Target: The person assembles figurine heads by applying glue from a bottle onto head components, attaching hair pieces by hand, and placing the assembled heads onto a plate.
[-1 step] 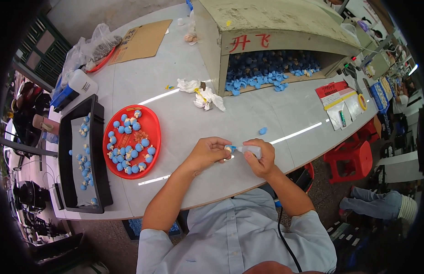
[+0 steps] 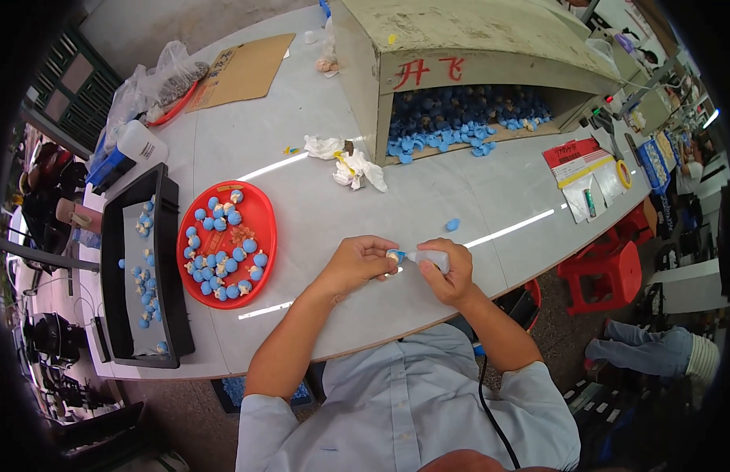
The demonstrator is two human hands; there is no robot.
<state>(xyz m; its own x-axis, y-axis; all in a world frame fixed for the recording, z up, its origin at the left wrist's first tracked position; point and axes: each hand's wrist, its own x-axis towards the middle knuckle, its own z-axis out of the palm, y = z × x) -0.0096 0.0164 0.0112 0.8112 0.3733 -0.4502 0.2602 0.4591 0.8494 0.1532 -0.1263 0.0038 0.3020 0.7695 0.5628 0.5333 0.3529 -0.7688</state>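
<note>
My left hand (image 2: 359,264) pinches a small blue and cream piece (image 2: 395,256) between thumb and fingers, over the table's near side. In my right hand (image 2: 455,275) is a translucent squeeze bottle (image 2: 434,260), its narrow nozzle pointing left and meeting or nearly meeting the piece; I cannot tell whether they touch. A loose blue piece (image 2: 452,225) lies on the table beyond the bottle. To the left, a round red tray (image 2: 271,236) carries several small blue and cream balls (image 2: 239,254). More such balls sit on a white liner in a black tray (image 2: 175,315) farther left.
A beige box (image 2: 370,94) with an open front stands at the back, heaped with blue pieces (image 2: 444,140). Crumpled tissue (image 2: 357,169) lies before it. Cardboard (image 2: 243,71) and a white bottle (image 2: 141,143) are back left; red stools (image 2: 605,275) stand right of the table.
</note>
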